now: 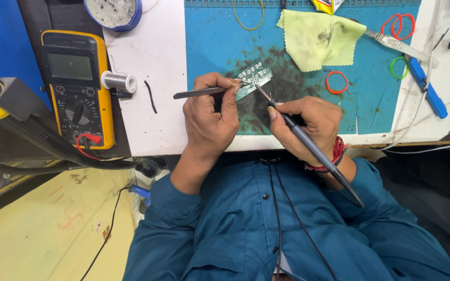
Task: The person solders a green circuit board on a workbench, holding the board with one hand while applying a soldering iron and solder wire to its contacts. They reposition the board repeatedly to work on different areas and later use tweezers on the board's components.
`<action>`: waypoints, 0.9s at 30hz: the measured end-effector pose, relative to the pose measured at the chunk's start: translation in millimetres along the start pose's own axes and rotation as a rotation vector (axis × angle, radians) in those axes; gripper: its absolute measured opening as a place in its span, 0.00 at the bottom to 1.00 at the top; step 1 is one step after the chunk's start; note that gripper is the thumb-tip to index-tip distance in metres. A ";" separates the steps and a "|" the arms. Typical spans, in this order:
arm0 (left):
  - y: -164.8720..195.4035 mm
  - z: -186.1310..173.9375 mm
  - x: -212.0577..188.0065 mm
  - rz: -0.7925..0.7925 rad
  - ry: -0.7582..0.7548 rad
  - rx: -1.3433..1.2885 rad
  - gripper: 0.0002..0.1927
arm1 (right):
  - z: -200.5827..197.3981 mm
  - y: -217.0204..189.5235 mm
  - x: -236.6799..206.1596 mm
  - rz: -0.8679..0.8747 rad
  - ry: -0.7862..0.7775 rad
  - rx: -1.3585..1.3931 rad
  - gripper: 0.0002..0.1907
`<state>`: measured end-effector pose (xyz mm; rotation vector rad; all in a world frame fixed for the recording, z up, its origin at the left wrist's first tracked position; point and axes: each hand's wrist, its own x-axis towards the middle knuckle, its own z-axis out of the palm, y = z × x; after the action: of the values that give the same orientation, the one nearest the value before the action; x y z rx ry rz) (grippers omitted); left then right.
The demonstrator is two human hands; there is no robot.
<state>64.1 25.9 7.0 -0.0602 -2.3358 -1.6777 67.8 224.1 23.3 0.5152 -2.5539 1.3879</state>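
The left hand (209, 117) is closed around tweezers (200, 93), gripped near their working end so the tips reach the small circuit board (254, 79), which lies on the blue mat (209, 36) toward its near edge, on a patch darkened with soot or flux. The pinch looks meant to pin the board or a part on it steady, though the tips themselves are hidden behind the fingers, so what they touch cannot be told. The right hand (308, 122) is curled shut around a soldering iron (308, 143), held like a pen with the handle slanting back over the wrist and its cord trailing down the shirt; that slant brings the tip down onto the board's near edge, just beside the tweezers. Both wrists rest at the mat's near edge, which steadies fine work. Around them: a yellow cloth (316, 39) near the far edge of the mat, rubber bands (336, 81) in red, green and yellow scattered toward the right edge, a knife (394, 42) and a blue tool (428, 88) at the right. On the white surface left of the mat sit a solder spool (118, 81) and a yellow multimeter (78, 86). Nothing crowds the board; the nearest band lies well apart from the iron.
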 end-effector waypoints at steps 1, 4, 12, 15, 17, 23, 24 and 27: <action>-0.1 0.3 0.1 0.011 0.000 -0.001 0.09 | -0.3 0.0 0.0 0.007 0.002 -0.004 0.08; 0.0 0.5 -0.5 0.011 -0.003 -0.017 0.09 | -0.5 0.2 0.0 0.007 0.008 -0.005 0.08; 0.5 1.3 0.0 0.008 0.003 -0.008 0.09 | -0.7 0.9 -0.5 0.011 0.003 0.001 0.07; 1.5 1.9 0.2 0.004 0.004 -0.019 0.08 | -0.6 0.9 -1.1 0.030 0.014 -0.004 0.07; 2.3 2.4 0.5 -0.001 0.005 -0.007 0.09 | -1.5 1.3 -1.2 0.037 0.017 -0.001 0.07; 3.4 3.7 0.6 -0.010 0.009 -0.006 0.09 | -3.0 1.7 -1.8 0.015 0.016 -0.021 0.07; 3.4 3.5 0.3 -0.013 0.008 -0.015 0.09 | -2.7 1.4 -2.1 0.044 0.018 -0.009 0.07; 3.3 3.5 -0.3 -0.015 0.004 -0.025 0.08 | -2.9 1.2 -2.9 0.068 0.019 0.009 0.07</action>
<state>64.3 30.3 9.0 -0.0445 -2.3183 -1.7126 70.0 227.7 23.0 0.4190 -2.5738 1.4197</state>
